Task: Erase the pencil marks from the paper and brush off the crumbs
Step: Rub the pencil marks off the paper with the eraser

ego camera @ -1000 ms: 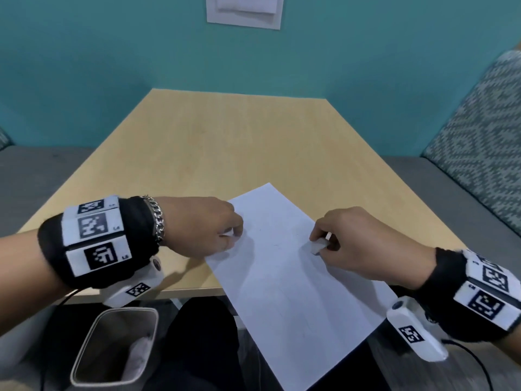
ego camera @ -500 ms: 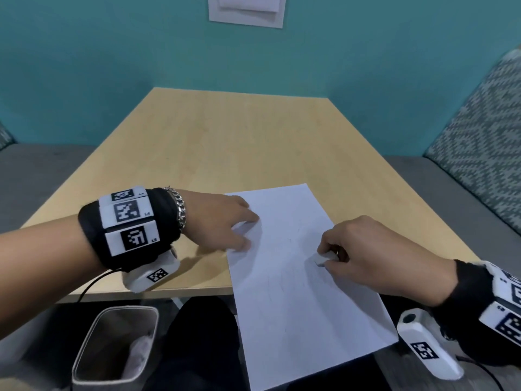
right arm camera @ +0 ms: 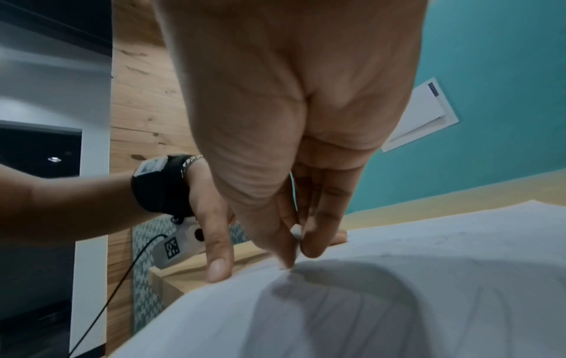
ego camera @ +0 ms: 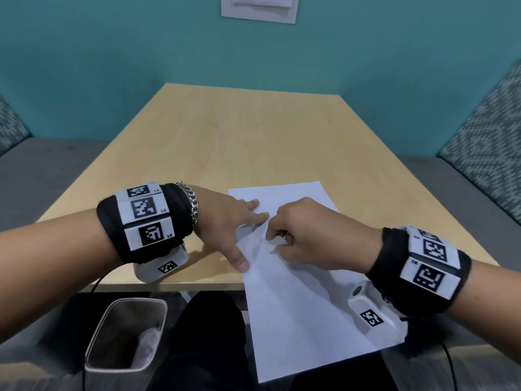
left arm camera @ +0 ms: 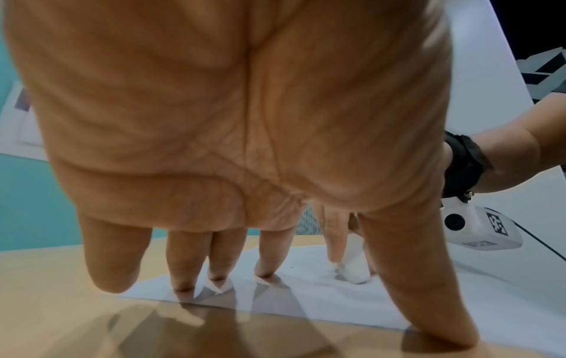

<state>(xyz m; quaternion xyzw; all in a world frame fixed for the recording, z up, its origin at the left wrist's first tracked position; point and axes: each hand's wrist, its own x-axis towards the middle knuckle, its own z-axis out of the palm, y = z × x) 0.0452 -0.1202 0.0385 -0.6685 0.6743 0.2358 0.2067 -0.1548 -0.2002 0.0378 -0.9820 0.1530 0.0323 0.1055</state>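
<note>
1. At the far left, a grey bench seat (ego camera: 42,176) is seen beside the counter, and a patterned cushion (ego camera: 11,122) is caught at the frame edge.
2. Below the counter's near edge, on the left, a grey waste bin (ego camera: 127,334) is seen standing open.
3. A pale wooden counter (ego camera: 239,131) is set against a teal wall (ego camera: 112,46); a white wall plate (ego camera: 259,8) is mounted above it.
4. The left hand (ego camera: 225,221) is laid flat with fingers straight and spread; the left edge of the paper (ego camera: 304,320) is pressed down by its fingertips (left arm camera: 263,273), while the thumb is rested at the paper's edge, nearer the body.
5. The white sheet is laid on the near part of the counter, its near end hanging past the counter edge. Faint pencil marks (right arm camera: 444,239) are seen on it in the right wrist view.
6. The right hand (ego camera: 310,238) is curled around a small white eraser (left arm camera: 353,268), which is pinched between thumb and fingers, its tip set on the paper just beside the left fingertips.
7. At the right, a patterned teal cushion (ego camera: 487,142) is seen above more grey bench.
</note>
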